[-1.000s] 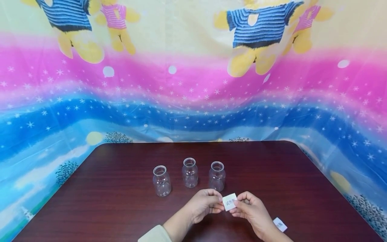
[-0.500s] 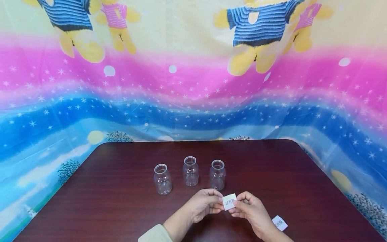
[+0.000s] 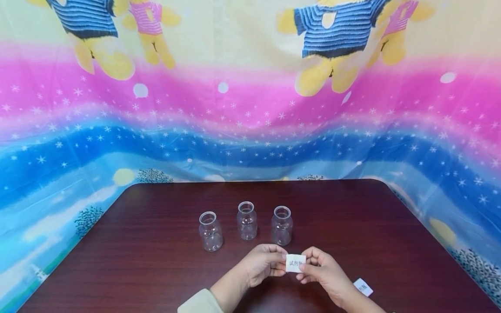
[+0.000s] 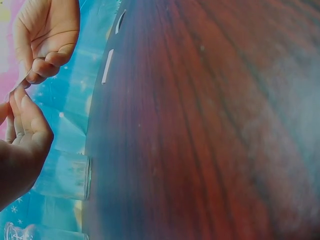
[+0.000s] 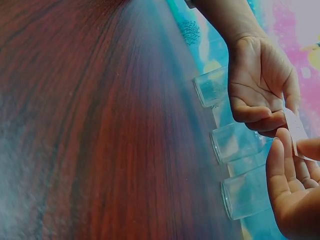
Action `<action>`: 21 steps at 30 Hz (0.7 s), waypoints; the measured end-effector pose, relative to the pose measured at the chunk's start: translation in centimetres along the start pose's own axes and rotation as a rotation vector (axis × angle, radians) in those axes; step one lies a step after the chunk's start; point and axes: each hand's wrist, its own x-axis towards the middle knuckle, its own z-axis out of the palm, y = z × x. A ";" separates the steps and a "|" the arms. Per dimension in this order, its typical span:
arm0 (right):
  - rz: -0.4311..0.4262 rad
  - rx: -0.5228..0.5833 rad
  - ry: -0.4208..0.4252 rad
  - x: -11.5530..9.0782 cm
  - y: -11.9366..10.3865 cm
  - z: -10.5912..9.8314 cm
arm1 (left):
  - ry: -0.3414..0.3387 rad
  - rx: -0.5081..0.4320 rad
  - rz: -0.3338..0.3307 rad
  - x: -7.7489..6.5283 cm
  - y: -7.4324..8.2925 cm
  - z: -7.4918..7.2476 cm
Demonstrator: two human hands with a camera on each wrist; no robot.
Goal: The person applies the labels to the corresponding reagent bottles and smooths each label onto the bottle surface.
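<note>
The grip of both left hand (image 3: pixel 259 266) and right hand (image 3: pixel 327 274) pinches the white label (image 3: pixel 294 263) from opposite sides, so uneven pulling could crease it, or a slackened pinch drop it.

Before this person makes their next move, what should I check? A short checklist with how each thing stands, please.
1. White card secure: ok; the left hand and right hand pinch opposite edges of the white card.
2. Writing unobstructed: not ok; the right thumb covers part of it.
3. Jars standing: ok; the left jar, middle jar and right jar are upright on the table.
4. Jars uncovered: ok; no lids on their mouths.
5. Peel-off backing on the held card: cannot tell; such detail is too small.
</note>
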 end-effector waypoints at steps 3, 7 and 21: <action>-0.008 -0.017 0.004 0.0 0.1 0.0 | 0.002 0.014 -0.006 0.0 0.0 0.0; -0.006 -0.035 0.018 0.3 1.4 -0.7 | 0.014 0.034 -0.007 0.0 0.0 0.2; -0.080 -0.062 0.052 -0.1 0.7 -0.3 | 0.005 0.035 0.017 -0.1 -0.1 0.6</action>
